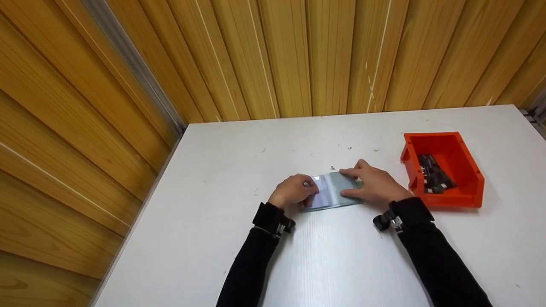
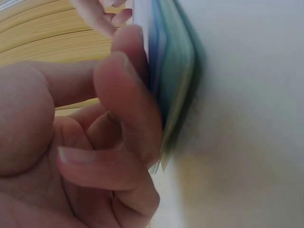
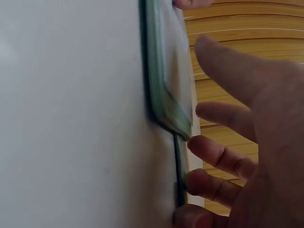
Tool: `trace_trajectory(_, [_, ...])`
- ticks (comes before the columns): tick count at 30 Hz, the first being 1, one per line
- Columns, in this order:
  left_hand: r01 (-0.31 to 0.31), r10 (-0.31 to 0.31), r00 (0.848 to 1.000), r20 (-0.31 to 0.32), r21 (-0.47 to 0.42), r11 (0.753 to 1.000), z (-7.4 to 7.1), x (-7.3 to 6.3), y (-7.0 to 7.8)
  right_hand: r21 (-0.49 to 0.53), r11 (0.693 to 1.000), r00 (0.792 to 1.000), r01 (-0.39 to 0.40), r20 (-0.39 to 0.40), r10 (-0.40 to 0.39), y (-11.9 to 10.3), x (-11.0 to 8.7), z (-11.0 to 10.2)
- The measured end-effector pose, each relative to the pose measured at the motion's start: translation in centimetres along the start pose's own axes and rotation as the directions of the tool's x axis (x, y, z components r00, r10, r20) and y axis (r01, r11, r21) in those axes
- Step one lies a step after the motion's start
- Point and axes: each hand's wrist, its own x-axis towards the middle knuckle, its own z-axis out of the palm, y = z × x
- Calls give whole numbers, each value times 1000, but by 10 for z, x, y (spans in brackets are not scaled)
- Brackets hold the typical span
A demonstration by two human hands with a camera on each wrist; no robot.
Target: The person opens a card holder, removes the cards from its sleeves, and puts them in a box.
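An opened card holder point(image 1: 325, 197) with clear plastic sleeves and a pale green edge lies on the white table. Curled at its left side, my left hand point(image 1: 294, 190) pinches the page edge between thumb and fingers; in the left wrist view these fingertips point(image 2: 126, 76) press against the layered pages point(image 2: 175, 52). My right hand point(image 1: 377, 184) is spread over the right side, thumb and index finger extended across the page. Seen from the right wrist, the straight fingers point(image 3: 223, 154) are beside the holder's corner point(image 3: 168, 111), and nothing is gripped between them.
An orange-red open bin point(image 1: 465, 166) stands to the right of my right hand, with several dark, flat card-like pieces point(image 1: 433, 175) inside. Behind the white table point(image 1: 204, 221) rises a wood-patterned wall point(image 1: 281, 59), which continues along the left side. Each wrist wears a black strap with a camera.
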Motion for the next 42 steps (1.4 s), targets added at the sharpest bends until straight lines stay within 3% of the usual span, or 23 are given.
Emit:
trace_trajectory(9, [-1,2,1000,-8,37,999,1,2,-1,-34,999,1000,12,-29,-13,4,0,2])
trace_trajectory(22, [-5,5,1000,-5,29,1000,1,2,-3,57,997,997,49,-64,-46,10,6,5])
trace_trajectory(27, [2,-1,1000,-3,41,999,1,3,-2,47,999,997,19,-76,-15,14,6,4])
trace_trajectory(32, [-11,11,1000,-2,43,999,0,3,-1,110,994,996,-21,-79,30,14,7,3])
trace_trajectory(39, [-13,13,1000,14,-6,1000,0,0,-4,107,992,989,63,-139,-48,11,8,6])
trace_trajectory(42, [-30,30,999,33,-4,1000,0,0,-3,164,984,986,62,-162,-35,9,8,4])
